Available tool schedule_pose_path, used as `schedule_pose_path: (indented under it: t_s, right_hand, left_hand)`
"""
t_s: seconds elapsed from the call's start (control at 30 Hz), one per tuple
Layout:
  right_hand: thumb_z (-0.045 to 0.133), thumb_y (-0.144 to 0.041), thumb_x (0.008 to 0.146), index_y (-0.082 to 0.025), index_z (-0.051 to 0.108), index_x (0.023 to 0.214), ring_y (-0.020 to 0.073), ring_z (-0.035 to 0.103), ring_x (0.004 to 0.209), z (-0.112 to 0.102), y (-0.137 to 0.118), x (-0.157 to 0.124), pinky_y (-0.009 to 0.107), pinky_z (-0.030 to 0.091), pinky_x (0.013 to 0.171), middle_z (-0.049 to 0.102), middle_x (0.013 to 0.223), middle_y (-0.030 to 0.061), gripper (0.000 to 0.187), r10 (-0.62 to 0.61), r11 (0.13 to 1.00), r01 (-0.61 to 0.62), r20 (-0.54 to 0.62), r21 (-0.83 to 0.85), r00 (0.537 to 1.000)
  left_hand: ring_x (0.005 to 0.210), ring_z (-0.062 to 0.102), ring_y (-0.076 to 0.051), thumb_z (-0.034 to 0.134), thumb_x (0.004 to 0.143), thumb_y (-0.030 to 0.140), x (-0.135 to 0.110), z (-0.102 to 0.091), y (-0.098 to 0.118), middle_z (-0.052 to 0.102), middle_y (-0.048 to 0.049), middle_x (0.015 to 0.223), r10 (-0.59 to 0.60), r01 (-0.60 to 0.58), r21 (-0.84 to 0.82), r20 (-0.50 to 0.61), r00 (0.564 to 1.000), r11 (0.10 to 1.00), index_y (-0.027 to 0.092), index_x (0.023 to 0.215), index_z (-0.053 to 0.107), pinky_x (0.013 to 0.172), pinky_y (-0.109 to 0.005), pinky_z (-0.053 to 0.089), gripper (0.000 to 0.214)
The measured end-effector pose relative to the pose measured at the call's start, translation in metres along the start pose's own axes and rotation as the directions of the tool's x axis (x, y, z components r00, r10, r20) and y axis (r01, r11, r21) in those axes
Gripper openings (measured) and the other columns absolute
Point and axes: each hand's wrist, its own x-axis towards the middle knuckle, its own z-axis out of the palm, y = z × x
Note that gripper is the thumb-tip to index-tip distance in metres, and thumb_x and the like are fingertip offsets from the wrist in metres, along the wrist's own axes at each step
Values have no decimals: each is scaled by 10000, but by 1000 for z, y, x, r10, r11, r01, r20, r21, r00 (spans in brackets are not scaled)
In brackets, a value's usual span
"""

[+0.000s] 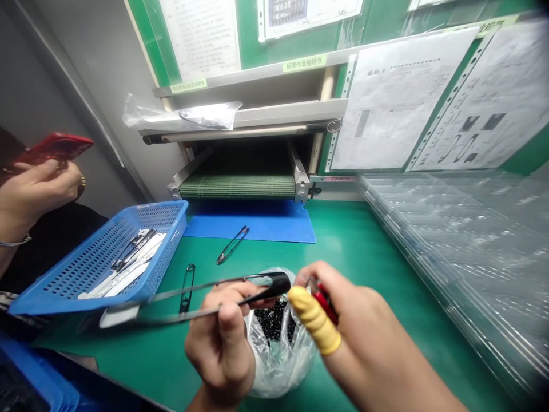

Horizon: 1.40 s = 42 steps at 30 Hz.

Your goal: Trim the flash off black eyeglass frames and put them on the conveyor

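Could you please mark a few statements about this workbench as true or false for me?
1. The right hand wears a yellow finger cot and pinches a small red object. True.
2. The left hand holds a red phone. False: a co-worker's hand holds it; the left hand holds a long wire clip with a black tip.
3. The clear plastic bag contains small black parts. True.
4. The blue plastic basket sits right of the green mat. False: it sits at the left; clear plastic trays are stacked at the right.
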Motion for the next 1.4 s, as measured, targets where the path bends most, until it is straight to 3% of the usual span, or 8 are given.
schedule_pose_path:
  t_s: [0.2,0.5,0.73,0.93,1.1,1.23,1.33,1.4]
  right_hand:
    - [441,-563,899,-215,449,729,102,284,427,-22,31,42,221,251,410,337,509,-72,388,268,953,-285,151,103,951]
    - [599,-268,796,-218,398,528,176,436,467,-29,98,51,290,239,494,459,545,28,338,401,774,-399,-108,-492,910]
    - [384,-498,940,-204,418,697,136,382,510,-20,73,59,259,232,483,497,593,10,383,352,933,-350,12,-88,936]
    - [274,-561,947,-153,482,1047,55,238,367,-9,53,60,211,183,376,589,665,3,469,295,823,-402,304,401,906]
    - [648,-464,800,-148,545,910,24,270,358,-7,44,53,180,178,343,608,638,-4,350,230,739,-371,307,562,923]
    - [710,-496,761,-160,532,837,21,303,342,-3,34,48,171,210,330,641,649,5,388,217,673,-245,130,698,968]
    - [756,-511,709,-155,529,802,45,362,379,6,22,40,177,233,360,628,618,14,432,191,647,-337,282,684,940]
    - [778,-503,687,-162,512,785,85,439,470,13,15,32,194,289,424,598,610,9,443,130,652,-388,407,652,904]
  left_hand:
    - [603,641,-156,291,969,465,54,26,2,647,-41,706,-355,189,394,409,841,900,168,756,539,583,-275,538,441]
    - [1139,530,-266,587,889,328,111,-47,-96,552,-98,1253,-376,106,906,62,925,410,157,1164,572,960,-512,430,325]
    - [614,599,-125,379,973,372,115,-58,-53,649,3,770,-353,-112,804,376,857,584,173,940,580,626,-264,486,284]
    - [765,599,-152,459,942,253,93,-65,-4,665,-16,856,-110,-410,619,629,769,670,220,984,591,718,-270,444,143]
    - [978,587,-205,640,813,54,79,-72,5,635,-53,1077,431,-824,495,703,566,275,256,1167,528,899,-372,416,422]
    - [968,543,-227,825,617,473,38,-53,-4,521,-62,1144,605,-584,431,103,789,688,295,1258,448,820,-349,472,765]
    - [568,522,-124,585,638,782,1,-27,-5,614,-28,890,8,-7,-65,19,1000,998,272,1189,536,523,-258,448,752]
    - [455,475,-93,580,567,833,-12,-12,5,632,-21,745,-324,333,-228,76,943,915,231,1154,606,465,-238,412,841]
